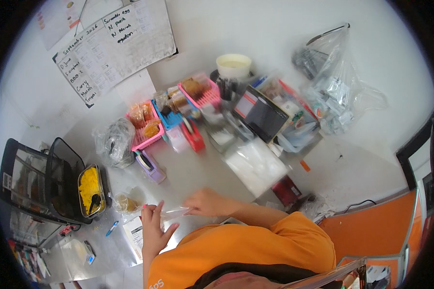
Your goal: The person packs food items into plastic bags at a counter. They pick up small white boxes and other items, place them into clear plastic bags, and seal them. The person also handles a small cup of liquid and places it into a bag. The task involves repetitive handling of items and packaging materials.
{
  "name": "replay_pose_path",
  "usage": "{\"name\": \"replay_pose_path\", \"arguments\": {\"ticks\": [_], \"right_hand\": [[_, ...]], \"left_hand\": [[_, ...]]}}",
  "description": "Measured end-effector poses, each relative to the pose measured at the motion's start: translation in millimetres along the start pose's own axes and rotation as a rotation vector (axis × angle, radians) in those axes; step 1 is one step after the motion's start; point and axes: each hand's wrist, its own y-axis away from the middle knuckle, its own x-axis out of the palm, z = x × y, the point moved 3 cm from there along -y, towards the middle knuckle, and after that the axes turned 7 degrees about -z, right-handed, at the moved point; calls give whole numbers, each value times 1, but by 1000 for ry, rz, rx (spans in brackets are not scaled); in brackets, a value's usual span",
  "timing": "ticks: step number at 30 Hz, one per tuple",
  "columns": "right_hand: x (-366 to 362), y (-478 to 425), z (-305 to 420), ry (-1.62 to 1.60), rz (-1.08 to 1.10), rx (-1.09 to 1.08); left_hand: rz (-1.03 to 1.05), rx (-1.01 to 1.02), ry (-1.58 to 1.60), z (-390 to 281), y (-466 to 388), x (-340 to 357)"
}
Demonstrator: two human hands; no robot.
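Observation:
My right hand pinches the edge of a clear plastic bag over the front of the steel table. My left hand is at the other side of the bag, thumb and fingers spread; whether it grips the bag cannot be told. Just beyond the left fingers stands a clear bag or cup with brown contents. A printed paper lies partly under the left hand, and a blue pen is left of it. A glass container of yellow food with a black spoon sits farther left.
Purple and red tape dispensers stand near pink and blue baskets of packed food. A stack of clear bags, a tablet and a filled plastic bin are at right. A small scale lies front left.

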Motion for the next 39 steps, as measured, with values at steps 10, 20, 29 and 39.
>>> {"name": "replay_pose_path", "arguments": {"ticks": [10,20,29,39], "right_hand": [[-43,40,-48,-808,90,526],[39,51,-24,-856,-36,628],[57,52,4,-782,-524,950],[-23,107,10,-398,-782,1211]], "left_hand": [[-268,65,-106,47,28,-35],[81,-404,471,102,46,-6],[166,91,454,6,15,71],[293,-391,1230,49,7,110]]}}
